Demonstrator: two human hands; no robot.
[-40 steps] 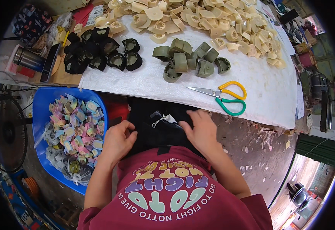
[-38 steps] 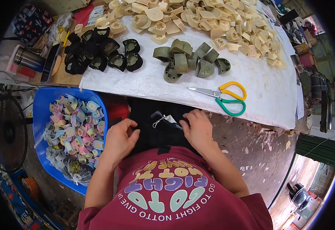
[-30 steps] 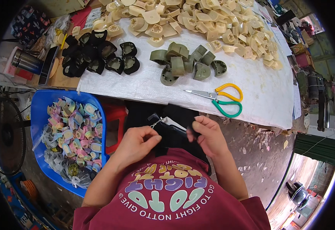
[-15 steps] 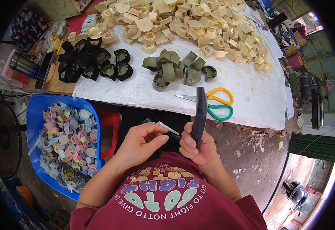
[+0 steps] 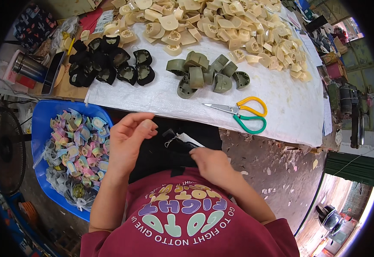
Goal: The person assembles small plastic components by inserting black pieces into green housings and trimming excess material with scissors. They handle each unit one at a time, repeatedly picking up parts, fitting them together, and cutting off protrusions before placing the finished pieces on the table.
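Note:
My left hand (image 5: 129, 139) is raised above the left side of my lap. Its fingers are loosely bent, with the thumb apart from some of them, and nothing shows in it. My right hand (image 5: 212, 165) is low over my lap, knuckles up, fingers closed downward against dark material; what they hold is hidden. Just beyond its fingertips lie a slim white piece (image 5: 191, 139) and a thin pale string (image 5: 168, 141) on my dark trousers. On the table ahead rest scissors (image 5: 238, 112) with one yellow and one green handle, blades pointing left.
Olive-green moulded blocks (image 5: 196, 77) cluster on the white-covered table (image 5: 152, 100). Left of them sit black-covered pieces (image 5: 119, 56); cream pieces (image 5: 234, 32) heap behind. A blue tub (image 5: 39, 141) of pastel pieces stands at my left, a metal cup (image 5: 27, 66) at the table's left end.
The dark curved strip that my right hand held upright is no longer raised. That hand has dropped toward my lap. My left hand has moved up and left, away from the right.

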